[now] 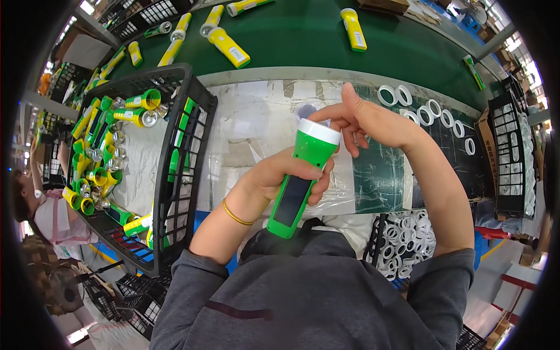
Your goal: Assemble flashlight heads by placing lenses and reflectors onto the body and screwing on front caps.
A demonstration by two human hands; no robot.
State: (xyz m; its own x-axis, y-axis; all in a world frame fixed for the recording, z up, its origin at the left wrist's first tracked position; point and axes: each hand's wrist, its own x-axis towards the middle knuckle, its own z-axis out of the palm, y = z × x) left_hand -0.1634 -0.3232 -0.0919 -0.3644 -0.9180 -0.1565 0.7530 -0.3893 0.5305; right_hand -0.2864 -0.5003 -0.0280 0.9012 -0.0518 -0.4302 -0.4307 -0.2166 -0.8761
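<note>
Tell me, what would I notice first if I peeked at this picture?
Right in the middle, the left hand grips a bright green flashlight with a white rim, while the right hand touches its top. On the left sits a black crate full of green and yellow flashlight parts. White rings lie in rows on the right.

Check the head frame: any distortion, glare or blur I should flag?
Head view: strong fisheye, the conveyor edge bows and the corners are black; windows blow out at the rim; left hand, right hand and the green flashlight are sharp; slight glare on the white rings; rim detail is smeared.
</note>
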